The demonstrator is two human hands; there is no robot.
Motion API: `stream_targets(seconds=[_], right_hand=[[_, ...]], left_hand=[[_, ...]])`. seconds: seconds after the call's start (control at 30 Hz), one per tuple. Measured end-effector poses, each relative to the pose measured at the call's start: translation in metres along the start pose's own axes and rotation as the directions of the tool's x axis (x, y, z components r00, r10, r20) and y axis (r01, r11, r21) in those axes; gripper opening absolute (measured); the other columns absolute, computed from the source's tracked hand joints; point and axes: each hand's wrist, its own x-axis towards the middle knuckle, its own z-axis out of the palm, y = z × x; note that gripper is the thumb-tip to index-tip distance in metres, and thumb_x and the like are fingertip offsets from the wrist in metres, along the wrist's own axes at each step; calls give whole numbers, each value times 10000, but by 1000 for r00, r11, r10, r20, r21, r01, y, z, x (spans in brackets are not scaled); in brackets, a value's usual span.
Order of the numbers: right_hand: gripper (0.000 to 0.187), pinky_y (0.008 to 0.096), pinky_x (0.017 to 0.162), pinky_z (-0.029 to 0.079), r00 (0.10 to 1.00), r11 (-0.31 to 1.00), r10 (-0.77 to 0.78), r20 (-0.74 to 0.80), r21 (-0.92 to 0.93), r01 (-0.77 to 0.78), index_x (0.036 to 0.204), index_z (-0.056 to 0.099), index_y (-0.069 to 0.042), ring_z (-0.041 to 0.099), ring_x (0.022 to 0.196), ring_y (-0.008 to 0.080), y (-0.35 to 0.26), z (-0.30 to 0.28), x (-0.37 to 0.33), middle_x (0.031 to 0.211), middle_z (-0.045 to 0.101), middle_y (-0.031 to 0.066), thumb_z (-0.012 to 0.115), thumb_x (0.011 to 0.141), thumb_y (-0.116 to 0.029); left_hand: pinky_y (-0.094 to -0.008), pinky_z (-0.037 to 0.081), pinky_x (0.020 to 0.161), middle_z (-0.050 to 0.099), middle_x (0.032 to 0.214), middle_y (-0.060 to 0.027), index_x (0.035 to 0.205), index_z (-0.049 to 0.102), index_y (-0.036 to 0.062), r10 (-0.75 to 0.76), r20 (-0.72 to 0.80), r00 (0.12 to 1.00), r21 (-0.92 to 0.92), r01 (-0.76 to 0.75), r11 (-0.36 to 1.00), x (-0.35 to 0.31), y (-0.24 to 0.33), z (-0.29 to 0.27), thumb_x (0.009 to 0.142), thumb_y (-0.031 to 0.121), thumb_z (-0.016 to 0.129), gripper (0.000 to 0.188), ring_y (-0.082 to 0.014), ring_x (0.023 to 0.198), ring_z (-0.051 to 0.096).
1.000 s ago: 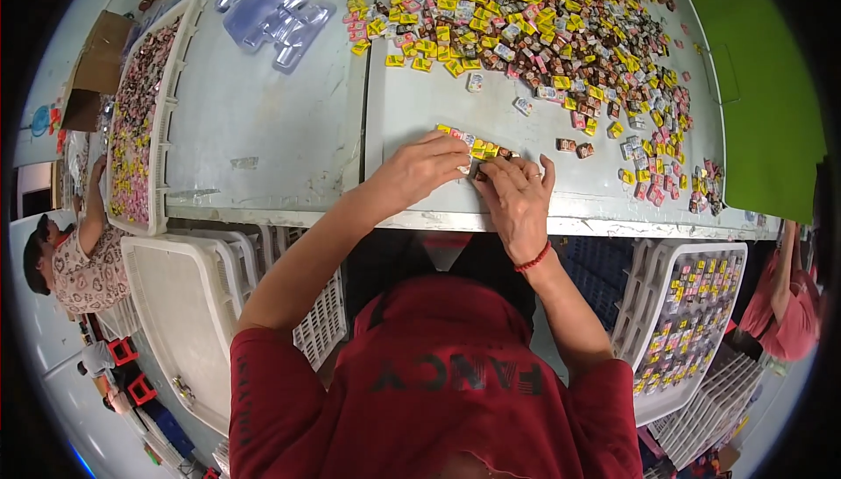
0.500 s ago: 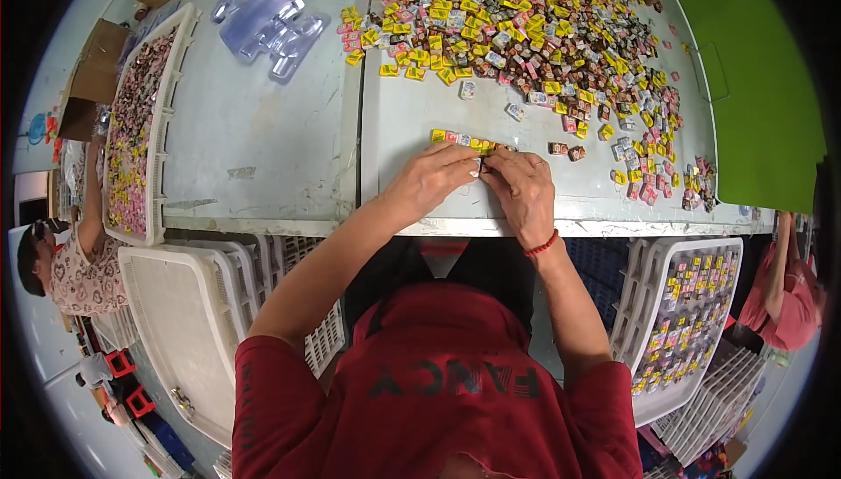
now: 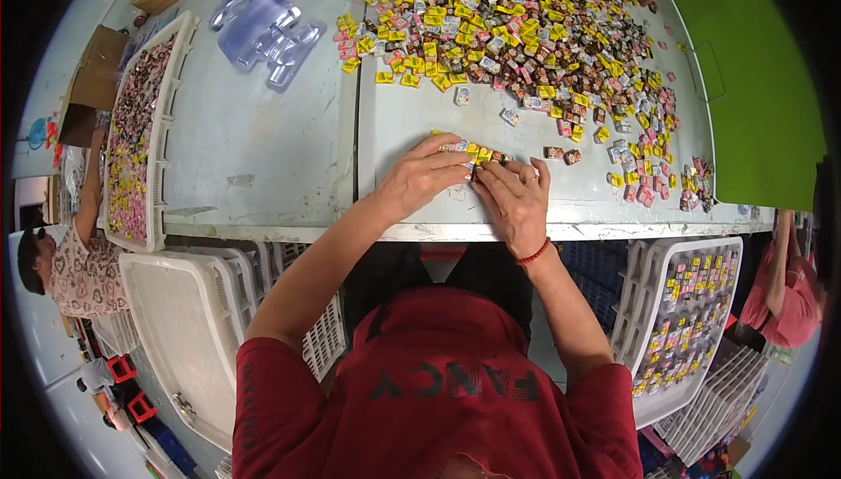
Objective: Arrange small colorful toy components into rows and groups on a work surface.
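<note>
A short row of small candy-sized packs (image 3: 481,154), yellow, pink, white and brown, lies on the pale table near its front edge. My left hand (image 3: 422,181) is over the row's left end, its bent fingers closed against the packs. From the near side, my right hand (image 3: 517,203) has its thumb and fingertips on the row's right end, partly hiding it. Right of that hand are two loose brown packs (image 3: 563,155). Beyond the row spreads a large heap of similar packs (image 3: 517,36).
Clear plastic trays (image 3: 272,41) lie at the back left, beside a white crate (image 3: 160,141) full of small packs. White crates (image 3: 188,339) lean below the table; the right one (image 3: 688,330) bears rows of packs. A green panel (image 3: 753,85) borders the right. Other people (image 3: 83,273) stand at both sides.
My left hand has slid further over the row's left end, covering more of it. My right hand has shifted slightly left and nearer, with its fingers more spread. The row appears slightly tilted.
</note>
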Motion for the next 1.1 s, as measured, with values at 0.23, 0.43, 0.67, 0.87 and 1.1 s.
stream_targets(seconds=[0.23, 0.43, 0.67, 0.87, 1.1], right_hand=[[476, 517, 1021, 321, 968, 988, 76, 237, -151, -41, 1206, 605, -54, 470, 1173, 279, -20, -9, -12, 1289, 544, 66, 714, 782, -240], [607, 539, 1047, 296, 940, 991, 72, 332, -131, -30, 1328, 491, -17, 376, 1301, 327, -17, -11, -13, 1390, 454, 104, 660, 828, -316], [643, 565, 1060, 282, 869, 989, -135, 476, 6, 150, 1388, 416, -18, 313, 1368, 323, -12, 7, 16, 1453, 389, 115, 618, 868, -338], [649, 577, 1075, 264, 851, 975, -217, 478, 65, 212, 1408, 386, -19, 271, 1397, 312, -51, 45, 34, 1471, 362, 111, 600, 877, -325], [636, 592, 1073, 255, 868, 961, -276, 412, 121, 248, 1391, 413, -9, 271, 1394, 311, -124, 111, 58, 1466, 366, 109, 611, 856, -290]], left_hand=[[-447, 384, 1039, 528, 1316, -91, 1141, 622, 9, -36, 197, 980, 92, 18, 996, -10, 12, -9, 750, 230, 730, 461, -311, 1280, 432], [-506, 256, 1094, 352, 1463, -153, 1349, 427, -20, -117, 376, 919, 209, 38, 977, -11, 27, -18, 745, 434, 707, 806, -365, 1376, 273], [-495, 273, 1066, 371, 1447, -145, 1350, 426, -20, -284, 241, 928, 321, 200, 926, -32, 39, -29, 750, 438, 708, 806, -390, 1339, 305], [-514, 289, 1051, 372, 1453, -139, 1345, 436, -24, -393, 155, 906, 363, 318, 876, -65, 32, -69, 748, 402, 712, 783, -396, 1338, 314], [-503, 285, 1068, 443, 1400, -111, 1311, 484, -10, -440, 16, 898, 415, 394, 820, -123, -5, -127, 786, 348, 687, 667, -354, 1343, 349]])
